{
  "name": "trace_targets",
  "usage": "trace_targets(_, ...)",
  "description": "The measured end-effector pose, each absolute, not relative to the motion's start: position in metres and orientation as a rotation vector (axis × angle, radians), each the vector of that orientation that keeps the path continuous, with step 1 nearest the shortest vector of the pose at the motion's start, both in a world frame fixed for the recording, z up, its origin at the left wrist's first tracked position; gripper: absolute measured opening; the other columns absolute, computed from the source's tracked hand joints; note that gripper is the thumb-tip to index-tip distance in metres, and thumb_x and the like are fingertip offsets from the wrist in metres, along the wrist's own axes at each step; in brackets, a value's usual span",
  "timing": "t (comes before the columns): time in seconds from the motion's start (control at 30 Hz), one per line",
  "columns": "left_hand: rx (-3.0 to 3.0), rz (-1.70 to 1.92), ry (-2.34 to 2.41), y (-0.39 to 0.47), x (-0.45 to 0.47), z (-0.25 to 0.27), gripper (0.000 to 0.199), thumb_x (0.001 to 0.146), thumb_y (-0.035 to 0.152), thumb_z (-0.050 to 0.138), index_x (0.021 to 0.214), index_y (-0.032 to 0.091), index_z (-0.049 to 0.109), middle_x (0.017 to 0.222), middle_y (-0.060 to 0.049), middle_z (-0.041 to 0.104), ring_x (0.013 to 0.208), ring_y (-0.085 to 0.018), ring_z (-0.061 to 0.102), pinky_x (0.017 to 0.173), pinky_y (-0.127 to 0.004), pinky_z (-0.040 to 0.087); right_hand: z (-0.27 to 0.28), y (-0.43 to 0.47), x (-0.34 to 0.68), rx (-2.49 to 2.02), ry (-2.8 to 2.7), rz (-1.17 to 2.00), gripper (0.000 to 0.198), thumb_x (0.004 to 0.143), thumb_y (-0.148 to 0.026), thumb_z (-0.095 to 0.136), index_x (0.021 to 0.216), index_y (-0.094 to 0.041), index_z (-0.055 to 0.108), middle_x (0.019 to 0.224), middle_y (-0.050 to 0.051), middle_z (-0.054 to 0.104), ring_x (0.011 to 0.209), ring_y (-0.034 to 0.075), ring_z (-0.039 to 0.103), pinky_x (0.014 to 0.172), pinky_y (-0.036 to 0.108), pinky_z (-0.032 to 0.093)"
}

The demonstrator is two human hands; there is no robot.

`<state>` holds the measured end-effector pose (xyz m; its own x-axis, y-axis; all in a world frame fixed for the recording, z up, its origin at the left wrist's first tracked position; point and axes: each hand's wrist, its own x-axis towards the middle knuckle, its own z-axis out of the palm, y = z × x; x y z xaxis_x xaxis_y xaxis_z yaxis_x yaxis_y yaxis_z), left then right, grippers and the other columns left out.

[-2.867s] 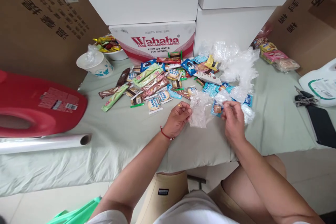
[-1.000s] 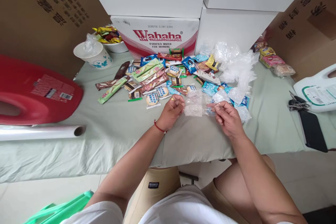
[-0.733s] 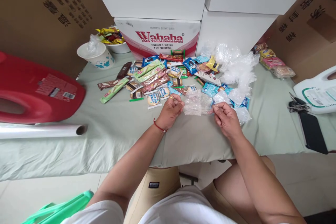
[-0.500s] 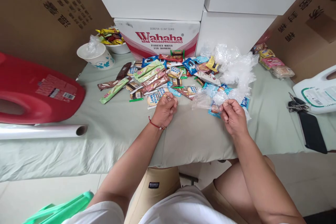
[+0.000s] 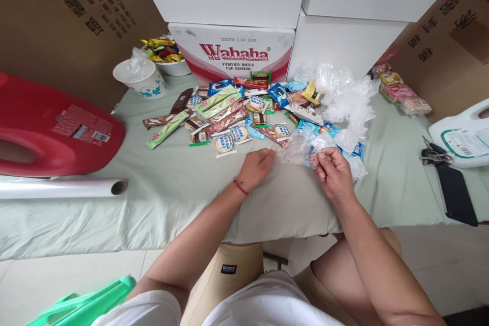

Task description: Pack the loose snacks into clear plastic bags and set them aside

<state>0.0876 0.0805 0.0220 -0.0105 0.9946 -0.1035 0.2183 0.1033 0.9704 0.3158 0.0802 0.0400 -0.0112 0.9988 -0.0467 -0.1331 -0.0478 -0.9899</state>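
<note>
My right hand [image 5: 333, 173] pinches the near edge of a crumpled clear plastic bag [image 5: 294, 150], low over the table. My left hand [image 5: 259, 167], with a red string bracelet at its wrist, is just left of the bag's loose edge. Its fingers point toward the bag, partly hidden, and nothing shows in them. Several wrapped snacks lie behind my hands: white-and-blue biscuit packets [image 5: 224, 144], green wafer bars [image 5: 218, 103] and brown wafer bars [image 5: 228, 119]. Blue packets [image 5: 309, 127] lie partly under the plastic. More crumpled clear plastic [image 5: 340, 91] is heaped behind my right hand.
At left are a red jug [image 5: 57, 127], a film roll [image 5: 61, 188], a paper cup [image 5: 139, 79] and a bowl of sweets [image 5: 173, 68]. White cartons [image 5: 237, 51] stand behind. At right are snack packs [image 5: 405, 94], a white jug [image 5: 466, 135], keys [image 5: 434, 154] and a black phone [image 5: 456, 193].
My left hand has moved right, away from the biscuit packets and toward the plastic bag, its fingers less curled. My right hand has shifted slightly left, still pinching the plastic.
</note>
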Motion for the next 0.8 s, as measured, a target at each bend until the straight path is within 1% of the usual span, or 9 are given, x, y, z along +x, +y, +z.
trace_targets(0.13, 1.453, 0.882, 1.480, 0.082, 0.089, 0.021, 0.028, 0.087, 0.040, 0.067, 0.067, 0.021, 0.062, 0.056, 0.001, 0.056, 0.054, -0.015, 0.045, 0.055, -0.028, 0.030, 0.037, 0.080, 0.313, -1.141, -1.087, 1.332, 0.040, 0.082, -0.055, 0.082, 0.089, -0.025, 0.055, 0.071, -0.005, 0.062, 0.045, 0.006, 0.039, 0.041, 0.020, 0.028)
trace_targets(0.23, 1.371, 0.930, 1.373, 0.083, 0.086, 0.020, 0.018, 0.083, 0.034, 0.066, 0.071, 0.021, 0.062, 0.060, 0.002, 0.057, 0.055, -0.013, 0.044, 0.056, -0.027, 0.030, 0.036, 0.081, 0.312, -1.142, -1.040, 1.346, 0.041, 0.079, -0.053, 0.085, 0.088, -0.024, 0.057, 0.071, -0.005, 0.061, 0.046, 0.005, 0.039, 0.041, 0.020, 0.027)
trace_targets(0.3, 1.222, 1.000, 1.273, 0.085, 0.082, 0.019, 0.019, 0.081, 0.037, 0.068, 0.074, 0.021, 0.061, 0.059, 0.004, 0.052, 0.053, -0.011, 0.040, 0.054, -0.025, 0.029, 0.037, 0.082, 0.313, -1.146, -0.999, 1.345, 0.042, 0.078, -0.052, 0.087, 0.086, -0.023, 0.058, 0.070, -0.005, 0.061, 0.046, 0.005, 0.038, 0.040, 0.019, 0.027)
trace_targets(0.4, 0.945, 1.123, 1.177, 0.088, 0.076, 0.018, 0.027, 0.078, 0.043, 0.071, 0.075, 0.022, 0.056, 0.056, 0.008, 0.043, 0.046, -0.009, 0.032, 0.048, -0.024, 0.023, 0.039, 0.086, 0.318, -1.134, -0.934, 1.338, 0.042, 0.075, -0.049, 0.089, 0.086, -0.023, 0.058, 0.068, -0.006, 0.060, 0.045, 0.004, 0.037, 0.040, 0.017, 0.026)
trace_targets(0.5, 0.887, 1.133, 1.191, 0.090, 0.075, 0.019, 0.035, 0.082, 0.053, 0.069, 0.073, 0.022, 0.055, 0.058, 0.005, 0.049, 0.044, -0.008, 0.032, 0.047, -0.026, 0.021, 0.041, 0.088, 0.323, -1.102, -0.881, 1.344, 0.041, 0.074, -0.046, 0.091, 0.087, -0.023, 0.059, 0.068, -0.006, 0.060, 0.046, 0.004, 0.038, 0.042, 0.016, 0.029)
trace_targets(0.6, 1.150, 1.013, 1.342, 0.090, 0.080, 0.022, 0.048, 0.092, 0.062, 0.056, 0.069, 0.021, 0.058, 0.059, 0.001, 0.055, 0.048, -0.012, 0.041, 0.051, -0.029, 0.027, 0.041, 0.087, 0.323, -1.087, -0.879, 1.359, 0.040, 0.076, -0.045, 0.090, 0.086, -0.022, 0.059, 0.069, -0.006, 0.061, 0.046, 0.003, 0.038, 0.043, 0.016, 0.029)
trace_targets(0.67, 1.386, 0.909, 1.433, 0.088, 0.084, 0.024, 0.051, 0.095, 0.060, 0.052, 0.063, 0.021, 0.055, 0.057, 0.000, 0.054, 0.054, -0.014, 0.044, 0.056, -0.030, 0.029, 0.040, 0.086, 0.320, -1.092, -0.909, 1.362, 0.039, 0.077, -0.046, 0.089, 0.086, -0.022, 0.059, 0.069, -0.006, 0.061, 0.046, 0.003, 0.038, 0.042, 0.016, 0.028)
trace_targets(0.7, 1.474, 0.854, 1.460, 0.087, 0.086, 0.025, 0.049, 0.096, 0.057, 0.053, 0.062, 0.021, 0.054, 0.057, 0.001, 0.052, 0.056, -0.014, 0.045, 0.058, -0.030, 0.029, 0.040, 0.085, 0.318, -1.095, -0.924, 1.361, 0.039, 0.078, -0.046, 0.088, 0.086, -0.022, 0.059, 0.069, -0.006, 0.061, 0.046, 0.003, 0.038, 0.041, 0.016, 0.028)
trace_targets(0.8, 1.562, 0.744, 1.494, 0.085, 0.089, 0.025, 0.031, 0.092, 0.042, 0.057, 0.069, 0.021, 0.058, 0.059, 0.003, 0.053, 0.058, -0.015, 0.046, 0.059, -0.029, 0.030, 0.038, 0.083, 0.314, -1.095, -0.953, 1.366, 0.039, 0.078, -0.047, 0.088, 0.085, -0.022, 0.060, 0.068, -0.005, 0.061, 0.045, 0.003, 0.039, 0.041, 0.016, 0.028)
